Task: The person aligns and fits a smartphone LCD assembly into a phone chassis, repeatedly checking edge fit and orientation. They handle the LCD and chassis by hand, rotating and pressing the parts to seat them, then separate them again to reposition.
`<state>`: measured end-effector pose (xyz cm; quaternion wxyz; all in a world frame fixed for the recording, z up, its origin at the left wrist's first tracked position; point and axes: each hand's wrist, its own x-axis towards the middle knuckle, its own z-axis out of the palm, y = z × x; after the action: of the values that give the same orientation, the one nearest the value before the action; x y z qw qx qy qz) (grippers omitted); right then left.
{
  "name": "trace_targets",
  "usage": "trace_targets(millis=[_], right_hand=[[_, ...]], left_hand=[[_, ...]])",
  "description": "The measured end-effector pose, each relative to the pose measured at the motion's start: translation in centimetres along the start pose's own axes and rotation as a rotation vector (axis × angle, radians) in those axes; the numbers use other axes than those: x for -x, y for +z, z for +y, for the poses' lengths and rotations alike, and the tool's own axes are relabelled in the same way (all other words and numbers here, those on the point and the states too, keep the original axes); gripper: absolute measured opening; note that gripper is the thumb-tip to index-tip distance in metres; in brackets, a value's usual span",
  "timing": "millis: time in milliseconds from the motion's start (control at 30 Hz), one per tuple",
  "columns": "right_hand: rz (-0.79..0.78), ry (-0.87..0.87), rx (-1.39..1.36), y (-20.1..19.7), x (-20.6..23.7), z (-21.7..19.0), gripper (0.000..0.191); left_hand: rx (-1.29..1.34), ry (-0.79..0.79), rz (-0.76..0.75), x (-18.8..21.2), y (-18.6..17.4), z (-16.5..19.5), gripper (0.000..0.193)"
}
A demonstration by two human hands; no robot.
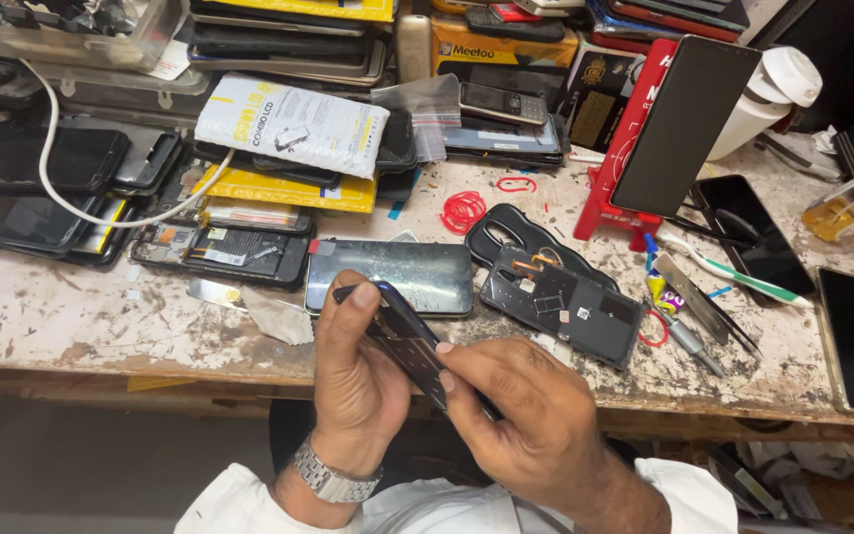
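Observation:
Both my hands hold a dark, thin phone part (409, 339) edge-on above the front edge of the worn workbench (71, 316). My left hand (353, 381), with a metal watch on its wrist, grips the upper end, thumb on top. Lower down, my right hand (526, 410) pinches the same part, forefinger pressed on its face. Just beyond them a phone with a glossy dark screen (392, 275) lies flat. To its right rests an opened phone back (560, 307) with exposed parts, and a black case frame (506, 232) lies behind it.
Stacks of phones and boxes (289, 129) crowd the back of the bench. A red stand holds a dark phone (679, 124) upright at the right. Red rubber bands (463, 211), a toothbrush (733, 272), metal tools (699, 307) and a white cable (51, 168) lie about.

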<state>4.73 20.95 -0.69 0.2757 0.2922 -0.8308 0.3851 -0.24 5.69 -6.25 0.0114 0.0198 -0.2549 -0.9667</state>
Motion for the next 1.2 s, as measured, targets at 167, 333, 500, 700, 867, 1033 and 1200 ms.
trace_targets(millis=[167, 333, 500, 700, 867, 1033, 1200], right_hand=[[-0.009, -0.031, 0.036, -0.1, -0.1, 0.1, 0.032], [0.011, 0.014, -0.030, 0.3, 0.4, 0.5, 0.028], [0.076, 0.010, -0.039, 0.6, 0.9, 1.0, 0.026], [0.079, -0.055, 0.040, 0.6, 1.0, 1.0, 0.024], [0.071, -0.059, 0.027, 0.6, 0.9, 1.2, 0.024], [0.073, -0.063, 0.017, 0.6, 0.8, 1.2, 0.027], [0.014, -0.058, 0.010, 0.0, 0.6, 1.0, 0.033]], left_hand=[[-0.025, 0.011, -0.018, 0.2, 0.1, 0.0, 0.020], [-0.024, 0.006, -0.016, 0.1, 0.1, 0.0, 0.019], [0.006, -0.001, 0.004, 0.3, 0.1, 0.0, 0.018], [0.014, -0.008, 0.008, 0.2, 0.2, 0.0, 0.018], [0.008, -0.013, 0.023, 0.2, 0.4, 0.1, 0.017], [0.014, 0.000, -0.010, 0.2, 0.5, 0.1, 0.018], [-0.017, 0.024, -0.042, 0.3, 0.5, 0.0, 0.019]])
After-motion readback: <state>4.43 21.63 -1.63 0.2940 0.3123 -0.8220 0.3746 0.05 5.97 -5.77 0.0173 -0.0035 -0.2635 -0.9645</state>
